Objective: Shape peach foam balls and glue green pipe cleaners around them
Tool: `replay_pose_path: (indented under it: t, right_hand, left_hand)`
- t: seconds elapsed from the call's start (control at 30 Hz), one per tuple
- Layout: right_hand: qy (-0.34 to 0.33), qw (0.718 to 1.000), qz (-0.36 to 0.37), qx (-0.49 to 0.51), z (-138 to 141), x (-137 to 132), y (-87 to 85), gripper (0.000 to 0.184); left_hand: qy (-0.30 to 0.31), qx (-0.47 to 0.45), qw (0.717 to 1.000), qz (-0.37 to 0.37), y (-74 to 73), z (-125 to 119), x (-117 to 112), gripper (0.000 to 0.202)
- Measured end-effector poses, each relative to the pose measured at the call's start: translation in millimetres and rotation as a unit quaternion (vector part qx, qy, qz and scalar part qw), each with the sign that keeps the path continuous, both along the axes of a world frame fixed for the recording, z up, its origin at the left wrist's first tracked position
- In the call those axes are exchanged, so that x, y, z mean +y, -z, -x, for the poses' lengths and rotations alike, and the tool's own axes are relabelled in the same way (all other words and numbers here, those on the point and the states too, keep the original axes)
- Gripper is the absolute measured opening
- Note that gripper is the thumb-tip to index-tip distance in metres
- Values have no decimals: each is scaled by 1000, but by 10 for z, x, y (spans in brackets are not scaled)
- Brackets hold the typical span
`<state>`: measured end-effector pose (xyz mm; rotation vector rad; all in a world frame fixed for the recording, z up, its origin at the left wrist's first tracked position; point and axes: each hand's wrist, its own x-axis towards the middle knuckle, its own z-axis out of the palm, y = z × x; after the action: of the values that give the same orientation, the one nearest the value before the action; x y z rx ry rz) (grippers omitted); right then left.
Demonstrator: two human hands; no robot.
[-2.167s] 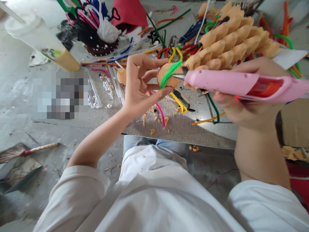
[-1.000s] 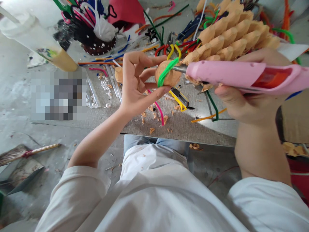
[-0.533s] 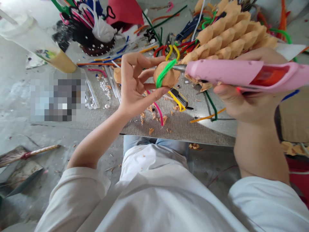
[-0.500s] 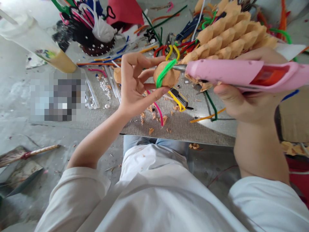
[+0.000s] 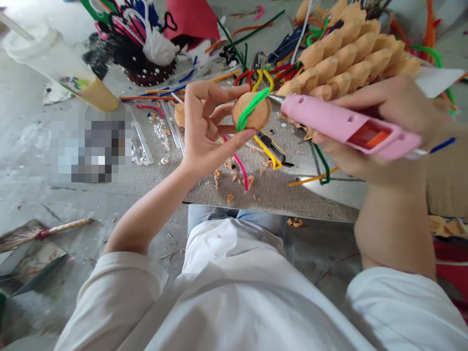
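Note:
My left hand (image 5: pixel 206 124) pinches a rounded tan carved piece (image 5: pixel 252 113) between thumb and fingertips. A bright green pipe cleaner (image 5: pixel 251 109) wraps across its face. My right hand (image 5: pixel 387 114) grips a pink hot glue gun (image 5: pixel 345 126), tilted downward, and its metal nozzle (image 5: pixel 275 99) sits close to the piece's upper right edge. Whether the nozzle touches it, I cannot tell. Behind the piece lies a large cluster of overlapping tan scale-like pieces (image 5: pixel 340 58).
A grey woven table top (image 5: pixel 278 195) holds shavings, a yellow utility knife (image 5: pixel 268 148), a pink pipe cleaner (image 5: pixel 237 168), scattered pearls (image 5: pixel 160 131), and many coloured pipe cleaners. A large clear tumbler (image 5: pixel 58 66) stands at far left. A broom (image 5: pixel 62 226) and dustpan (image 5: pixel 34 258) lie on the floor.
The glue gun has tilted, with its rear end swinging down and toward me as my right hand turned. The carved piece and my left hand have barely moved.

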<state>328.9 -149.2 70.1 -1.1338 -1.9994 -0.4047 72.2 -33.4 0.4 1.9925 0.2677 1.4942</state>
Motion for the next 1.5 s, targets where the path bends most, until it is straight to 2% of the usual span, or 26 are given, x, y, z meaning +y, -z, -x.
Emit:
replay_pose_path:
  t: [0.1, 0.17, 0.23, 0.3, 0.37, 0.43, 0.5, 0.57, 0.63, 0.73, 0.9, 1.07, 1.3, 1.5]
  right_hand:
    - [57, 996, 40, -57, -91, 29, -16, 53]
    - [98, 979, 156, -91, -145, 81, 11, 71]
    - [94, 955, 259, -106, -196, 153, 78, 85]
    - [63, 946, 300, -102, -238, 227, 158, 89]
    - [36, 953, 292, -73, -239, 279, 200, 80]
    - [15, 969, 246, 6, -153, 289, 166, 55]
    - [-11, 974, 196, 115, 29, 255, 63, 22]
    - [-58, 974, 135, 175, 258, 204, -63, 8]
    - [-83, 974, 125, 169, 459, 165, -158, 11]
    - [-96, 972, 117, 179, 605, 154, -195, 8]
    - [-102, 970, 114, 188, 577, 174, -157, 13]
    - [-113, 971, 101, 188, 581, 159, -181, 18]
    - [-114, 973, 92, 181, 594, 168, -163, 9]
    - [-104, 969, 109, 197, 610, 163, -142, 13]
  left_hand:
    - [-36, -4, 999, 2, -53, 37, -19, 64]
    - [-56, 15, 998, 7, -100, 69, -45, 58]
    - [-64, 39, 997, 11, -140, 97, -74, 51]
    - [-65, 52, 997, 1, -158, 115, -97, 48]
    - [-66, 67, 995, -18, -153, 124, -112, 46]
    - [-66, 81, 994, -39, -134, 127, -120, 43]
    - [-60, 87, 993, -56, -114, 125, -123, 39]
    - [-48, 86, 993, -71, -99, 123, -120, 36]
    - [-35, 79, 992, -95, -91, 122, -110, 40]
    - [-27, 68, 988, -134, -90, 130, -98, 46]
    - [-47, 109, 983, -143, -123, 156, -131, 34]
    - [-49, 103, 983, -144, -168, 147, -188, 28]
    - [-1, 59, 981, -186, -196, 115, -166, 34]
    - [41, 56, 976, -206, -216, 104, -142, 41]
